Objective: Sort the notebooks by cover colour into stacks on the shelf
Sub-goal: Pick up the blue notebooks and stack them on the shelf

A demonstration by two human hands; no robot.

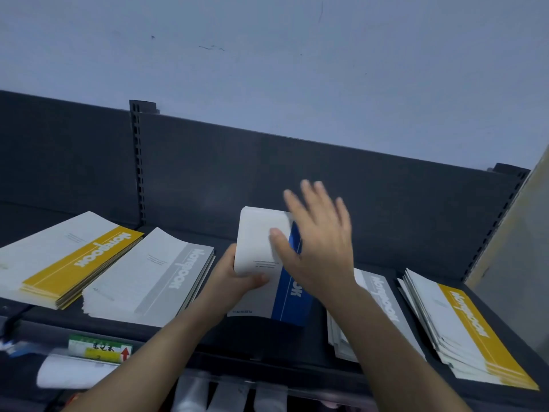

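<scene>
Front edge of the shelf (267, 340), left part: we note a green and yellow price label (99, 349) with a red arrow.

Along the front edge sit four stacks. At the left end is a yellow stack (68, 263), with a grey stack (154, 275) just beside it. Right of centre is a second grey stack (383, 298), partly hidden by the right forearm. At the right end is a second yellow stack (475, 334), loosely fanned.

Centre of the shelf, between the two grey stacks: the blue notebooks (289, 304) are tilted up, with the near edge low. The left hand (234, 275) grips their left edge, thumb curled onto the white cover. The right hand (315, 242) is spread flat, fingers apart, over the blue band. It is blurred, and we cannot tell whether it touches.

Behind them rises the dark back panel (237, 173) with a slotted upright (138, 162). Above that is a pale wall (267, 55).
</scene>
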